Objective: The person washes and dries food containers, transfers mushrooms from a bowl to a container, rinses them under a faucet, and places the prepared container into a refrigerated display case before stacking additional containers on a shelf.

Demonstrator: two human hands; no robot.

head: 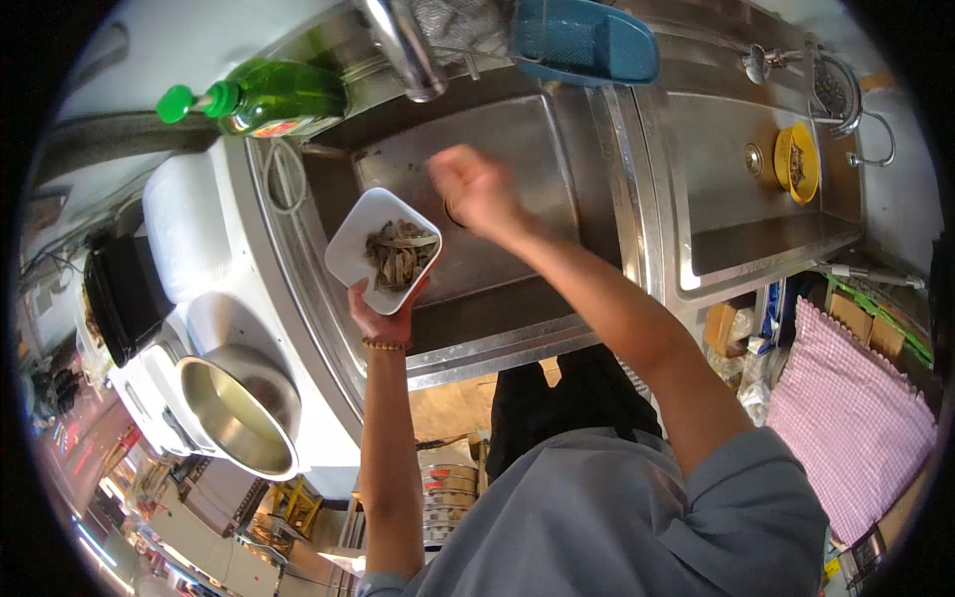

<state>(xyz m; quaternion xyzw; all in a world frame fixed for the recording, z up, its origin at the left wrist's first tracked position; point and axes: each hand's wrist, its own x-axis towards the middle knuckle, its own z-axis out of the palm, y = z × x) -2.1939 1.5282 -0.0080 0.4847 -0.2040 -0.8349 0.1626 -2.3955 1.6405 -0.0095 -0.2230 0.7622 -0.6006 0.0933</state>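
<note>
A white plastic container with brown, dried-looking pieces of food in it is held in my left hand, over the left part of a stainless steel sink basin. Beaded bracelet on that wrist. My right hand is raised over the same basin, to the right of the container and apart from it. It is blurred and its fingers look curled; whether anything is in them cannot be told. A round drain under it is partly hidden by the hand. The metal faucet points down at the basin's far side.
A green pump bottle lies toward the far left corner. A blue plastic basket sits at the far rim. The second basin holds a yellow bowl with brown pieces. A steel bowl stands left; a pink checked cloth hangs right.
</note>
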